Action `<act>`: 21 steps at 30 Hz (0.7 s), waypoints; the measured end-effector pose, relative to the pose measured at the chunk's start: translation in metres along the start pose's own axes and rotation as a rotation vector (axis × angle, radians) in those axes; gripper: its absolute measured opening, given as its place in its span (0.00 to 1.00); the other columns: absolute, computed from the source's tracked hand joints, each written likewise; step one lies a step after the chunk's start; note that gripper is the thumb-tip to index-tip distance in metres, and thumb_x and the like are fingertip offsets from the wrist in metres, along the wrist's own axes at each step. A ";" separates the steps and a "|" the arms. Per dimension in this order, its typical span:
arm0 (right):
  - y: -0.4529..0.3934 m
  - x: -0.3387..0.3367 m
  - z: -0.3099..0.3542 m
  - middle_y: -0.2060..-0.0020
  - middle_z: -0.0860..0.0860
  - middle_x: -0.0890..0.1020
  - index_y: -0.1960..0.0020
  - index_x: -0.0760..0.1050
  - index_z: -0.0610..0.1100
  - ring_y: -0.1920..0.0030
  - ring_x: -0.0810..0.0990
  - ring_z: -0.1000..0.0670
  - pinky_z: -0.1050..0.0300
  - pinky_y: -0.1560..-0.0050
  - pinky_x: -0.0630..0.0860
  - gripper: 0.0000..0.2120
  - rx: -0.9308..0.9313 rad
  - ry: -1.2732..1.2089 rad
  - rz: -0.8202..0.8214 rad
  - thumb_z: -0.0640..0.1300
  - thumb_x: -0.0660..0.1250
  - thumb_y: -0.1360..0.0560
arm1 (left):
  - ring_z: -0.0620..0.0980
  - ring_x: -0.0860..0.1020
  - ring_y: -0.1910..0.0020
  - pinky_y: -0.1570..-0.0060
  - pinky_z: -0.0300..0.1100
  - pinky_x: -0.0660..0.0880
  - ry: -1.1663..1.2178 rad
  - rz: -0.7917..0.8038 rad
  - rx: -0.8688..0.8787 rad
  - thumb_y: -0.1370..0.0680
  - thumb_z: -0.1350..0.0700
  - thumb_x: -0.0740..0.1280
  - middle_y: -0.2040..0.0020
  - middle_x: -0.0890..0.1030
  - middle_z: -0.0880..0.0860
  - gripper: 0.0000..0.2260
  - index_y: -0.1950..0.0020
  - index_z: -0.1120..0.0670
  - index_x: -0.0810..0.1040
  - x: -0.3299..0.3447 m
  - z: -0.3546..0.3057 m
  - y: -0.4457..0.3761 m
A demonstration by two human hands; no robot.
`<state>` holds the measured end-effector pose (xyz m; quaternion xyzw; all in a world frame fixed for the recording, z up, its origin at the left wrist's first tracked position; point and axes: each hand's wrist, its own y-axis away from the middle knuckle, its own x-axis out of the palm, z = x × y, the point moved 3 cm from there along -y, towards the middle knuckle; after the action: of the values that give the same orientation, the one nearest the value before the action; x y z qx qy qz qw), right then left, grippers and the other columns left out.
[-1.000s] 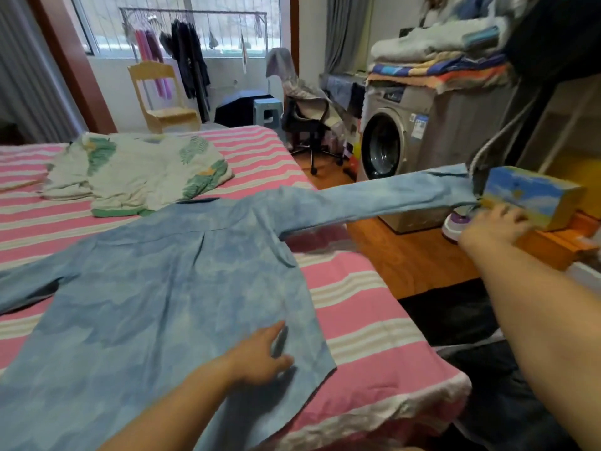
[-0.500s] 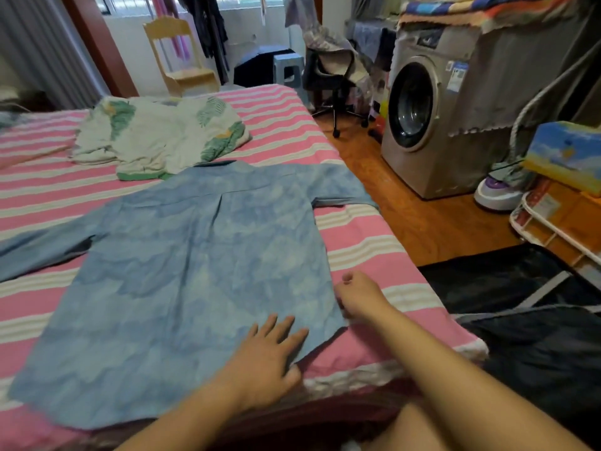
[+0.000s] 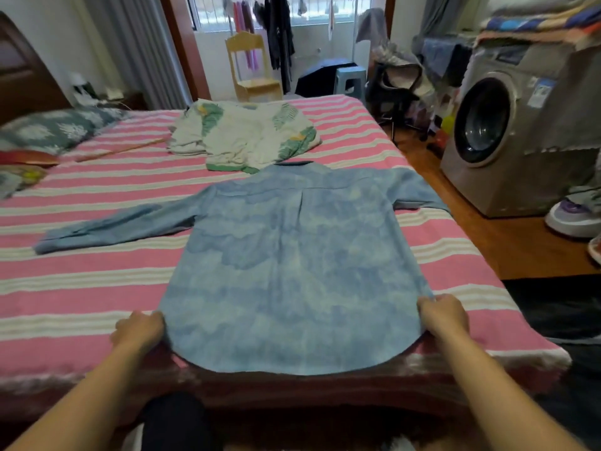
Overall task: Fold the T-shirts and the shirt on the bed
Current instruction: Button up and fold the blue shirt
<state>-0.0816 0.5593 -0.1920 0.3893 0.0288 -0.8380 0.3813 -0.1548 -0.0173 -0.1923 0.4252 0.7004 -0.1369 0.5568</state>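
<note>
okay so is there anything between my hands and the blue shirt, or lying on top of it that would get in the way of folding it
Nothing visible. The left hand and right hand already grip the blue shirt at its two hem corners. Nothing lies on it; the leaf-print T-shirts sit beyond its collar, on the bed.

No legible text; only a blurred blue-white sticker (image 3: 540, 90) on the washing machine (image 3: 520, 131).

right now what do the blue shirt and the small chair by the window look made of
Blue shirt: a soft woven cloth, perhaps cotton; matte, mottled wash, lies flat and limp. Small chair: pale wood, it seems, with a smooth light finish; too blurred to show grain.
</note>
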 end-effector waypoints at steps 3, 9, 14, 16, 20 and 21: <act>-0.003 0.010 -0.004 0.55 0.39 0.81 0.51 0.77 0.35 0.54 0.81 0.37 0.47 0.55 0.78 0.10 0.088 -0.124 -0.015 0.43 0.66 0.25 | 0.66 0.79 0.44 0.43 0.54 0.76 0.183 0.100 0.042 0.24 0.43 0.63 0.43 0.81 0.68 0.27 0.45 0.68 0.81 0.004 0.000 -0.014; -0.012 -0.018 -0.011 0.55 0.41 0.80 0.50 0.77 0.38 0.58 0.79 0.41 0.47 0.54 0.78 0.05 0.147 -0.206 -0.067 0.38 0.64 0.21 | 0.56 0.77 0.61 0.61 0.49 0.72 0.550 0.117 -0.031 0.22 0.69 0.60 0.54 0.79 0.64 0.07 0.55 0.65 0.77 0.000 0.000 0.014; 0.003 -0.030 -0.028 0.51 0.37 0.79 0.44 0.78 0.33 0.54 0.76 0.38 0.51 0.56 0.72 0.13 0.169 0.278 -0.041 0.42 0.68 0.23 | 0.64 0.82 0.50 0.57 0.49 0.77 0.103 0.230 0.091 0.19 0.62 0.61 0.47 0.82 0.67 0.11 0.44 0.65 0.81 0.011 0.036 0.037; 0.018 -0.037 -0.015 0.49 0.36 0.78 0.45 0.76 0.35 0.50 0.77 0.35 0.47 0.51 0.75 0.10 0.085 0.386 -0.080 0.39 0.68 0.24 | 0.63 0.81 0.47 0.53 0.48 0.77 -0.144 0.220 0.172 0.23 0.51 0.66 0.43 0.82 0.64 0.14 0.44 0.60 0.80 0.009 0.045 0.037; 0.031 -0.030 0.043 0.33 0.37 0.70 0.30 0.69 0.40 0.35 0.69 0.33 0.39 0.37 0.71 0.21 -0.332 0.500 -0.188 0.38 0.63 0.22 | 0.67 0.73 0.41 0.43 0.58 0.73 -0.277 -0.164 0.523 0.23 0.51 0.67 0.39 0.74 0.65 0.19 0.33 0.55 0.73 -0.004 0.000 0.058; 0.033 -0.019 0.059 0.32 0.37 0.69 0.28 0.68 0.41 0.34 0.69 0.34 0.40 0.35 0.70 0.22 -0.442 0.519 -0.139 0.39 0.62 0.22 | 0.68 0.72 0.39 0.40 0.60 0.73 -0.249 -0.218 0.676 0.23 0.50 0.68 0.37 0.75 0.65 0.22 0.30 0.54 0.74 -0.003 -0.024 0.070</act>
<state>-0.0894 0.5267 -0.1299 0.4945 0.3323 -0.7085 0.3783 -0.1182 0.0395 -0.1618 0.4881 0.5836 -0.4695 0.4480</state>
